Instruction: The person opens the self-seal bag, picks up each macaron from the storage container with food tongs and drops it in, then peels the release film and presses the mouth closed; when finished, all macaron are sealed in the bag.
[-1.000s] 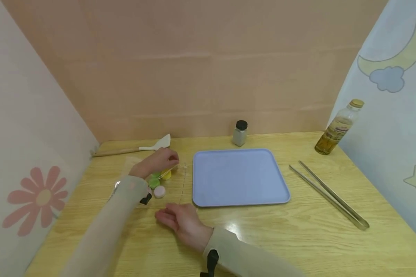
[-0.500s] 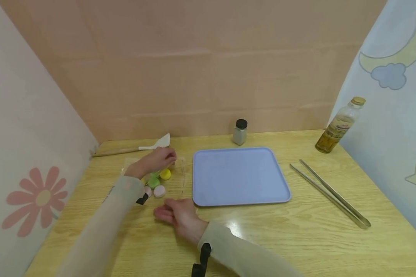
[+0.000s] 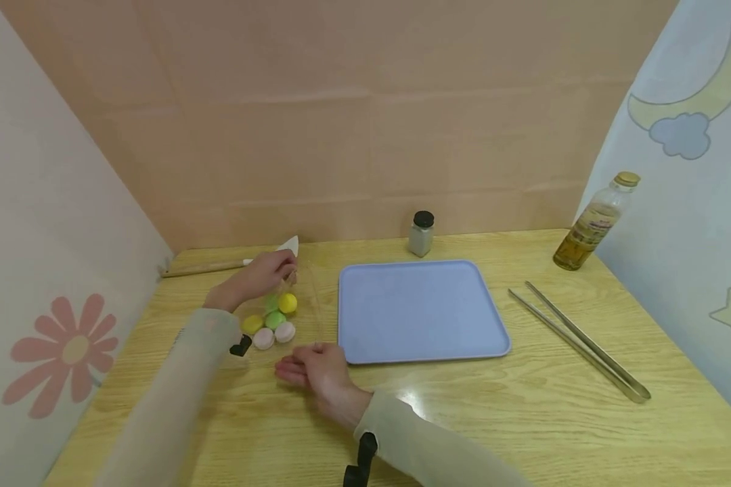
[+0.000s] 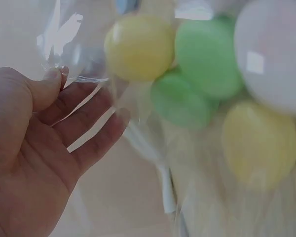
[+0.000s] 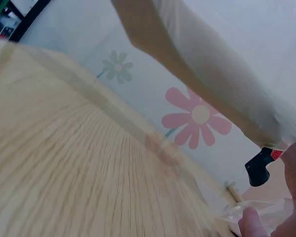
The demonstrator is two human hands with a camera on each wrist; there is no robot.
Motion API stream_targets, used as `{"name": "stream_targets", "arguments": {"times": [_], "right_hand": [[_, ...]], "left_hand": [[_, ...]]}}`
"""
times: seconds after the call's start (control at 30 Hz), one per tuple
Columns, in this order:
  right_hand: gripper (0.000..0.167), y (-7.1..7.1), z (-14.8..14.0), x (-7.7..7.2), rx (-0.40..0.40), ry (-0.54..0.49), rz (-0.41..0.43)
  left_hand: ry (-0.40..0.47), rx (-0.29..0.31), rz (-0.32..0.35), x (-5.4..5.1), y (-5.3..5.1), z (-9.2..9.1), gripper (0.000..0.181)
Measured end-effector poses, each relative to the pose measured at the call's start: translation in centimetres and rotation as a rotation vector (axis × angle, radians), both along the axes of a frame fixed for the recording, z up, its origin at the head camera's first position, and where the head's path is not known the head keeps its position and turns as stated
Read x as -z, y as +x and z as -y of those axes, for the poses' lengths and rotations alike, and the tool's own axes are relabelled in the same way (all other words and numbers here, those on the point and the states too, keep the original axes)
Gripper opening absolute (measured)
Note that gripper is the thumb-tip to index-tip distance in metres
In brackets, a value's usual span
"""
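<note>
A clear plastic bag [image 3: 308, 308] lies at the left of the table, with several small round macarons in or under its film: yellow [image 3: 288, 303], green [image 3: 275, 319] and pink [image 3: 264, 338]. My left hand [image 3: 256, 276] pinches the bag's far edge between thumb and index finger. In the left wrist view, that hand's other fingers [image 4: 91, 140] extend beneath the film. At the bag's near right corner, my right hand [image 3: 324, 375] holds the edge. Its fingertips [image 5: 251, 222] touch the film in the right wrist view.
A blue tray [image 3: 423, 311] is right of the bag. Behind it stands a small black-lidded jar [image 3: 422, 235]. Metal tongs [image 3: 579, 341] lie farther right, near an oil bottle [image 3: 587, 226]. A wooden-handled spatula [image 3: 204, 269] lies behind my left hand.
My left hand has moved left and slightly away, drawing the bag's edge with it. More of the macarons shows now. My right hand has stayed nearly in place.
</note>
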State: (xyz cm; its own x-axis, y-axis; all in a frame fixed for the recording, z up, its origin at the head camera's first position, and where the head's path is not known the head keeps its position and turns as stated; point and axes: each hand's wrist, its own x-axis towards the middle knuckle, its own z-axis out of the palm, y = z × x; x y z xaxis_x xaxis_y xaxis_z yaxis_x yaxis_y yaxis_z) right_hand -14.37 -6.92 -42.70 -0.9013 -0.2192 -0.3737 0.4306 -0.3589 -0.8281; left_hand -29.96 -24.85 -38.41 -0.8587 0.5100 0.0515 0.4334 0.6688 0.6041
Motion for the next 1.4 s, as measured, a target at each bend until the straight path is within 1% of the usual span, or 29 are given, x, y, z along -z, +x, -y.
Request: {"name": "stream_targets", "arguments": {"times": [0.13,0.23,0.33,0.53,0.63,0.77,0.87,0.93,1.03,1.2,1.27,1.4], "right_hand": [[0.011,0.0,-0.6,-0.4,0.006,0.032,-0.086],[0.01,0.0,-1.1,-0.8,0.006,0.088,-0.176],[0.01,0.1,-1.8,-1.5,-0.008,0.153,-0.267],[0.009,0.7,-3.5,-2.7,-0.082,0.301,-0.479],[0.008,1.0,-4.5,-3.6,-0.097,0.377,-0.593],[0.009,1.3,-6.0,-4.7,-0.101,0.462,-0.713],[0.008,1.4,-7.1,-5.4,-0.084,0.528,-0.795],[0.007,1.4,-7.8,-5.7,-0.065,0.558,-0.847],[0.006,1.5,-9.0,-6.3,-0.03,0.588,-0.892],[0.01,1.9,-10.8,-7.2,0.018,0.62,-0.941],[0.012,1.9,-11.5,-7.5,0.048,0.655,-1.003],[0.015,2.1,-13.0,-8.0,0.127,0.743,-1.168]], "left_hand": [[0.065,-0.021,0.011,-0.9,0.3,0.9,0.02],[0.126,-0.034,0.041,-1.7,0.7,1.4,0.02],[0.176,-0.038,0.056,-2.2,1.1,1.8,0.021],[0.274,-0.025,0.036,-3.0,2.0,2.5,0.021],[0.321,-0.012,0.023,-3.4,2.5,2.9,0.023],[0.349,-0.002,-0.022,-4.3,3.7,3.2,0.023],[0.362,0.009,-0.056,-5.2,5.0,3.1,0.022],[0.382,0.019,-0.071,-5.6,5.8,3.0,0.02],[0.441,0.046,-0.085,-5.8,6.9,2.7,0.018],[0.53,0.079,-0.095,-5.4,8.5,1.9,0.016],[0.554,0.084,-0.11,-5.2,9.1,1.5,0.016],[0.604,0.088,-0.158,-5.0,10.5,0.2,0.016]]}}
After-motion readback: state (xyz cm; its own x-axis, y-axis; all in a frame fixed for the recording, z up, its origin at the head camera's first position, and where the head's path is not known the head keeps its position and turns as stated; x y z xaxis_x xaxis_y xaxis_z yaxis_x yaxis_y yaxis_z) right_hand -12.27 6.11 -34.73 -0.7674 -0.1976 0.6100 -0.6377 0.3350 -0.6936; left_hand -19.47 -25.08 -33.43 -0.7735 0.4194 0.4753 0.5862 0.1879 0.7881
